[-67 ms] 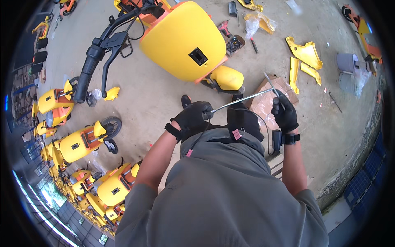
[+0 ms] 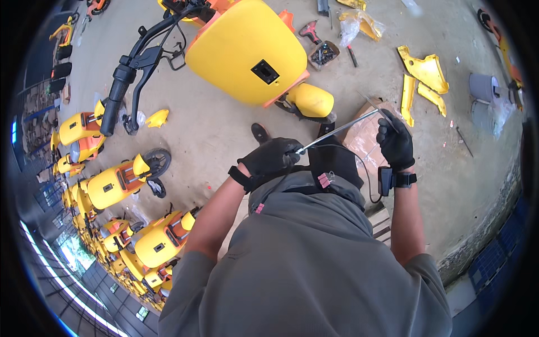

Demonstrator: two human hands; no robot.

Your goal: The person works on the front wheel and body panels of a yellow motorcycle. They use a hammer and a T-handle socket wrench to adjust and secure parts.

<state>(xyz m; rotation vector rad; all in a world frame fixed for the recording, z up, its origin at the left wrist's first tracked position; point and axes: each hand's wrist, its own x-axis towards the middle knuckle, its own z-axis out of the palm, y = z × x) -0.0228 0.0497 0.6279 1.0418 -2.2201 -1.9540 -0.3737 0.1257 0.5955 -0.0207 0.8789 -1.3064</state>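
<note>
A metal T-handle wrench (image 2: 341,130) spans the space in front of my waist, held between both hands. My left hand (image 2: 272,156), in a black glove, is closed round the end of its long shaft. At the other end, my right hand (image 2: 396,145), also gloved in black, has its fingers closed on the crossbar. The crossbar's free end sticks out past the fingers, toward the upper left. Beyond my hands stands a yellow scooter (image 2: 247,53), its front panel and handlebar grip (image 2: 114,101) facing me. Neither hand touches it.
A cardboard box (image 2: 359,137) lies by my feet under plastic film. Further right are loose yellow panels (image 2: 425,70), a red power drill (image 2: 310,32) and a small box of hardware (image 2: 324,55). Several yellow scooters (image 2: 115,185) line the left. A grey bucket (image 2: 483,88) stands far right.
The whole view has shifted slightly to the right and the crossbar has turned a little in my right hand. Both hands keep their hold on the wrench.
</note>
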